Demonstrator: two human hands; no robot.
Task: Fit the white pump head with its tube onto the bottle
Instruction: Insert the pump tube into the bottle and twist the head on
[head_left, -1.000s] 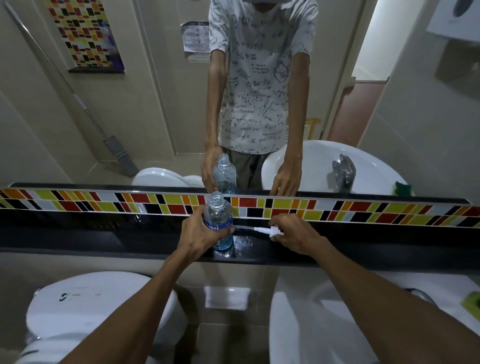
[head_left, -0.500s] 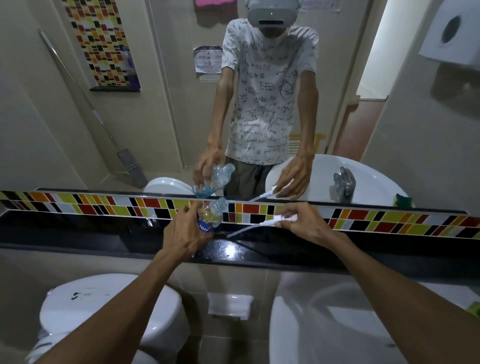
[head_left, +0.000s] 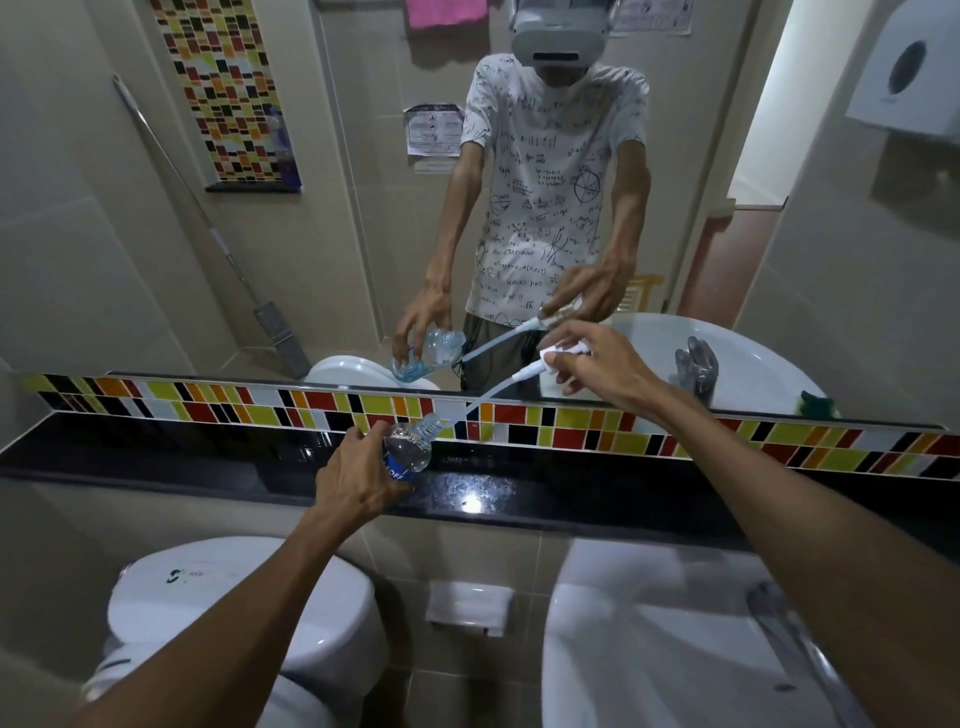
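Note:
My left hand (head_left: 358, 480) grips a small clear plastic bottle (head_left: 413, 447) with a blue label, held above the black ledge and tilted with its open neck pointing up and right. My right hand (head_left: 597, 366) pinches the white pump head (head_left: 558, 358) higher up on the right. Its thin translucent tube (head_left: 480, 402) slants down and left, and the tube's tip sits at the bottle's mouth. Whether the tip is inside the neck I cannot tell. The mirror behind repeats both hands and both objects.
A glossy black ledge (head_left: 519, 496) runs under a coloured tile strip (head_left: 675, 428) and a wall mirror. Below are a white toilet cistern (head_left: 208, 608) on the left and a white basin (head_left: 649, 649) with a tap on the right. A paper dispenser (head_left: 909, 73) hangs top right.
The bottle has been lifted off the ledge and tilted to the right. My right hand has raised the pump head, and the tube now points down at the bottle's mouth.

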